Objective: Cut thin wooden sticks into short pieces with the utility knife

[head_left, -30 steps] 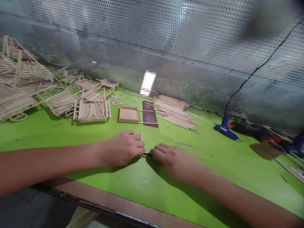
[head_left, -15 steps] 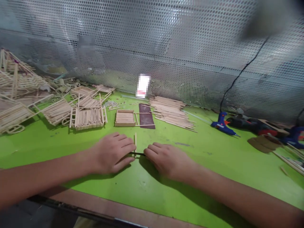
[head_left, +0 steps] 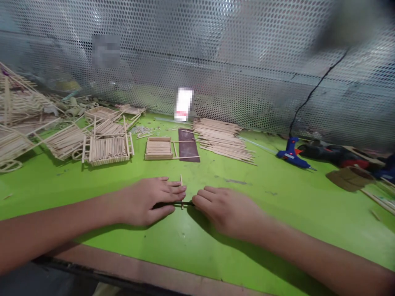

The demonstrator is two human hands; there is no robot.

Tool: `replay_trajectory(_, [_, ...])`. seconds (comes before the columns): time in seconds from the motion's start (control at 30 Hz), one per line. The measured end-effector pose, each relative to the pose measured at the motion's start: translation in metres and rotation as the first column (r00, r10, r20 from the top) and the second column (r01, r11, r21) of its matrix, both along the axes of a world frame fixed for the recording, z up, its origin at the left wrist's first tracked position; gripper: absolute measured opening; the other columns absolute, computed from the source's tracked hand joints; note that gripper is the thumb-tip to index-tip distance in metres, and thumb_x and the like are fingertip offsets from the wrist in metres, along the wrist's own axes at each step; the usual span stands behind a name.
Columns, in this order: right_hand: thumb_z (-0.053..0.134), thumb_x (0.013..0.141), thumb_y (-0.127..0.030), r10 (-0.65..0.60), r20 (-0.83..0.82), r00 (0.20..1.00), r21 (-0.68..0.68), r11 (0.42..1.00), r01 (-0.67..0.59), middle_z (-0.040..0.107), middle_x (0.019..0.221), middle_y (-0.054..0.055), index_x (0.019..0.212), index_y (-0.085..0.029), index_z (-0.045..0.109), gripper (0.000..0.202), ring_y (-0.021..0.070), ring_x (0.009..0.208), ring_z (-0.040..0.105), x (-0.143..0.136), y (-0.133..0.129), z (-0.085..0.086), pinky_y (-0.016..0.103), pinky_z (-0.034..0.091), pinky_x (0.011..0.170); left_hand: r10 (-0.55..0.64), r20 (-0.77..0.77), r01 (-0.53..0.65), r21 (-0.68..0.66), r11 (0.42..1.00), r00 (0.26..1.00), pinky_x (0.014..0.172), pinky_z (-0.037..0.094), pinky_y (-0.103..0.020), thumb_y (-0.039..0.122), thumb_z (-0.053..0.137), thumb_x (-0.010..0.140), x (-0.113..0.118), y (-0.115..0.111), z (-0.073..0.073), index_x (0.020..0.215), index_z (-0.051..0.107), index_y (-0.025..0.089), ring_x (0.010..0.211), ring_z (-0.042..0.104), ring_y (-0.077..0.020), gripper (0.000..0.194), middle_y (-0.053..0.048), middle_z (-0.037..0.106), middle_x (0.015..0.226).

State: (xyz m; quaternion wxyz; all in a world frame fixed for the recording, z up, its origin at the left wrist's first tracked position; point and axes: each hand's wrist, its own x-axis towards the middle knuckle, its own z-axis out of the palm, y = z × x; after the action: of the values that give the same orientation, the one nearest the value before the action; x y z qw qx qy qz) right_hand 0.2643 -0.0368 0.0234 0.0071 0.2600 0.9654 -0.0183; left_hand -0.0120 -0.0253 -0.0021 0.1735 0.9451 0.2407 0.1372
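On the green tabletop, my left hand (head_left: 154,201) lies palm down with its fingers stretched out over a short wooden stick (head_left: 181,179). Closed around one end of a thin dark blade-like strip (head_left: 187,203) is my right hand (head_left: 220,207). The strip runs leftward across the stick's lower part and passes beneath my left hand, so its far end is hidden. Just beyond my hands sits a small stick-built cart (head_left: 159,149), its two long shafts resting on a dark brown rectangular sheet (head_left: 189,154).
A pile of thin wooden sticks (head_left: 219,137) lies behind my right hand. Several stick-built carts (head_left: 108,150) crowd the left side. At right are a blue glue gun (head_left: 294,155) and a brown roll of tape (head_left: 350,179). A perforated metal panel (head_left: 216,53) rises behind the table.
The fingers of my left hand have spread and stretched further over the stick. Stick and strip appear slightly further right, while the camera view has shifted a little.
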Motion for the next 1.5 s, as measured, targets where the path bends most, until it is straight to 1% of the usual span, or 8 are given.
replay_trajectory(0.1, [0.054,0.089,-0.004,0.005,-0.004,1.000,0.006,1.000,-0.005,0.063,0.085,0.004,0.095,-0.019,0.059,0.016,0.0189,0.075,0.054,-0.001,0.000,0.000,0.032,0.040,0.066,0.005,0.031,-0.005,0.017,1.000,0.999,0.119,0.045,-0.049,0.034,0.053,0.105,-0.001,-0.001,0.001,0.144,0.061,0.021,0.139,0.059,-0.0263,0.042,-0.011,0.061,0.149])
replay_trajectory(0.2, [0.054,0.089,-0.005,0.005,-0.008,1.000,0.012,1.000,-0.005,0.064,0.086,0.004,0.095,-0.019,0.059,0.016,0.0192,0.076,0.054,0.000,0.000,-0.001,0.033,0.040,0.067,0.029,0.075,-0.035,0.082,0.996,0.997,0.108,0.051,-0.048,0.040,0.054,0.105,0.001,-0.001,0.001,0.140,0.064,0.018,0.127,0.066,-0.0279,0.042,-0.013,0.067,0.142])
replay_trajectory(0.33, [0.052,0.087,-0.003,-0.001,-0.012,1.000,0.003,1.000,0.001,0.063,0.086,0.003,0.095,-0.019,0.058,0.019,0.0184,0.074,0.053,0.000,0.000,0.000,0.032,0.038,0.065,0.048,0.145,-0.080,0.223,0.972,0.988,0.083,0.050,-0.038,0.035,0.051,0.107,0.008,0.000,-0.002,0.113,0.073,0.018,0.093,0.070,-0.0224,0.028,-0.008,0.079,0.107])
replay_trajectory(0.47, [0.051,0.085,-0.002,-0.008,-0.014,1.000,-0.007,1.000,0.008,0.062,0.085,0.003,0.092,-0.019,0.057,0.020,0.0178,0.072,0.051,0.001,0.000,0.002,0.032,0.035,0.064,0.036,0.177,-0.091,0.314,0.945,0.984,0.071,0.042,-0.033,0.028,0.051,0.107,0.016,-0.001,-0.004,0.092,0.071,0.018,0.075,0.062,-0.0181,0.027,-0.003,0.075,0.085])
replay_trajectory(0.87, [0.052,0.085,-0.001,-0.025,0.000,1.000,-0.025,0.999,0.025,0.061,0.083,0.002,0.091,-0.019,0.057,0.020,0.0168,0.071,0.050,0.005,0.001,0.002,0.031,0.035,0.064,0.041,0.158,-0.097,0.367,0.925,0.987,0.065,0.038,-0.033,0.025,0.049,0.106,0.024,-0.003,-0.003,0.085,0.067,0.017,0.070,0.055,-0.0172,0.029,-0.003,0.069,0.080])
replay_trajectory(1.1, [0.052,0.082,0.001,-0.001,-0.024,1.000,-0.041,0.999,0.000,0.061,0.085,0.002,0.090,-0.019,0.056,0.021,0.0165,0.072,0.051,0.006,0.002,-0.001,0.031,0.036,0.065,0.000,0.088,-0.043,0.488,0.872,0.996,0.067,0.037,-0.034,0.017,0.050,0.103,0.026,-0.005,0.001,0.078,0.064,0.016,0.069,0.054,-0.0182,0.029,-0.002,0.063,0.073])
replay_trajectory(1.3, [0.054,0.087,-0.004,0.026,-0.030,0.999,0.018,1.000,-0.025,0.062,0.087,0.003,0.093,-0.019,0.057,0.016,0.0174,0.074,0.051,-0.007,0.003,-0.004,0.032,0.034,0.064,0.021,0.084,-0.059,0.483,0.874,0.996,0.067,0.035,-0.034,0.017,0.050,0.103,0.014,-0.006,0.004,0.079,0.063,0.016,0.069,0.053,-0.0179,0.028,-0.002,0.063,0.073])
replay_trajectory(1.5, [0.057,0.089,-0.008,0.033,-0.001,0.999,0.056,0.998,-0.033,0.064,0.089,0.004,0.096,-0.018,0.058,0.013,0.0185,0.076,0.052,-0.020,0.004,-0.007,0.032,0.038,0.067,0.052,0.088,-0.089,0.496,0.864,0.995,0.066,0.034,-0.034,0.020,0.051,0.103,0.001,-0.006,-0.002,0.078,0.063,0.017,0.068,0.054,-0.0174,0.028,-0.002,0.064,0.073])
